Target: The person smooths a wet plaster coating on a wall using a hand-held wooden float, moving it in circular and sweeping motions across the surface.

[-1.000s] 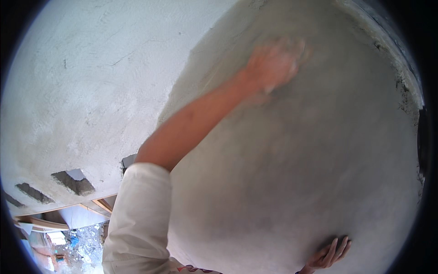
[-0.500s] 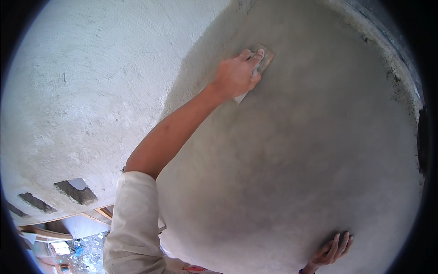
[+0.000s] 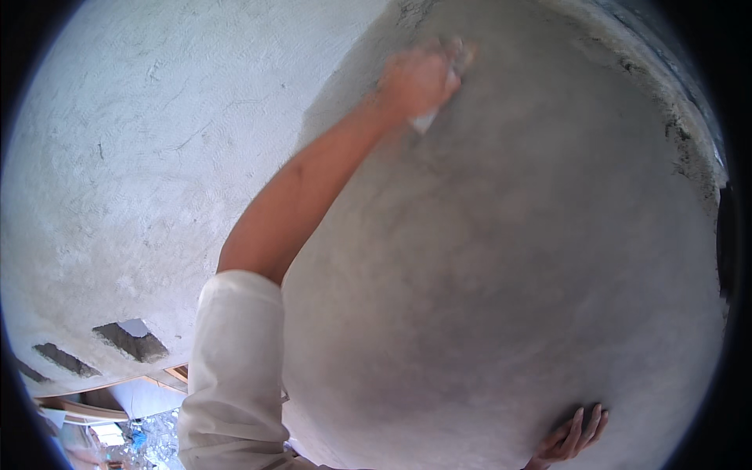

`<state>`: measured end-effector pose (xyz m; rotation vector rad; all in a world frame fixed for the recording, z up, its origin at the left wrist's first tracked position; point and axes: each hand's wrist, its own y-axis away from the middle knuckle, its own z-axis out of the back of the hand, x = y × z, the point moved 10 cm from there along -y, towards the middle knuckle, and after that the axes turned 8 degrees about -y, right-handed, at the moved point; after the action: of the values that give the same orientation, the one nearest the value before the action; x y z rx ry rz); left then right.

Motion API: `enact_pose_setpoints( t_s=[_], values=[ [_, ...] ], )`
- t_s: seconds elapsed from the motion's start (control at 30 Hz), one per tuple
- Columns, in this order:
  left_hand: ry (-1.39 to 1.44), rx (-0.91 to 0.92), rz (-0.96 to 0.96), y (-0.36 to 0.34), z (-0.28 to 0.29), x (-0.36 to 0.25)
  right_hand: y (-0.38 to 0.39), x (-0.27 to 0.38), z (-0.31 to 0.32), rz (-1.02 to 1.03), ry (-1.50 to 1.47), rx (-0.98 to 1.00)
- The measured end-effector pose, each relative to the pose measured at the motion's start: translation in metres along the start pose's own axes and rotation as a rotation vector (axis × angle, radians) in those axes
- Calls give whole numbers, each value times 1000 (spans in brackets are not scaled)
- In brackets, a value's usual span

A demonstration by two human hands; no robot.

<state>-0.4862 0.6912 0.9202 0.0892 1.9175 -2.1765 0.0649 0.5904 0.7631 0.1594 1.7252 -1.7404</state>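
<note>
My left hand [image 3: 419, 78], blurred by motion, is closed round a plastering trowel [image 3: 425, 120] high on the wall. The blade lies against smooth grey plaster [image 3: 486, 235], near where this darker coat meets a paler, rougher surface [image 3: 196, 133] on the left. Most of the trowel's handle is hidden by my fingers. Low on the right, my right hand [image 3: 568, 440] rests on the grey plaster with its fingers stretched out and nothing visible in it.
Several rectangular holes, the largest [image 3: 131, 340] among them, break the pale wall at lower left. Below them a ground strewn with debris [image 3: 160, 439] shows. A rough, broken plaster edge [image 3: 680, 145] curves down the upper right side.
My left hand has slid the trowel upward over the plaster, and the arm has stretched further up. My right hand stays at nearly the same place.
</note>
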Motion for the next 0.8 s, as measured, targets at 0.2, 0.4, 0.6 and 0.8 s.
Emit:
enact_pose_setpoints(
  t_s=[0.2, 0.4, 0.6, 0.8],
  values=[
    [-49, -123, 106, -78, 6, 24, -19, 9, 6, -67, -139, -91],
    [-131, 35, 42, 46, -16, 40, -20, 12, 10, -57, -141, -125],
    [37, 326, 285, 212, -41, 84, -12, 7, 11, 11, -57, -50],
    [-10, 348, 290, 365, -57, 99, 0, 2, 0, 0, -112, -71]
  ],
)
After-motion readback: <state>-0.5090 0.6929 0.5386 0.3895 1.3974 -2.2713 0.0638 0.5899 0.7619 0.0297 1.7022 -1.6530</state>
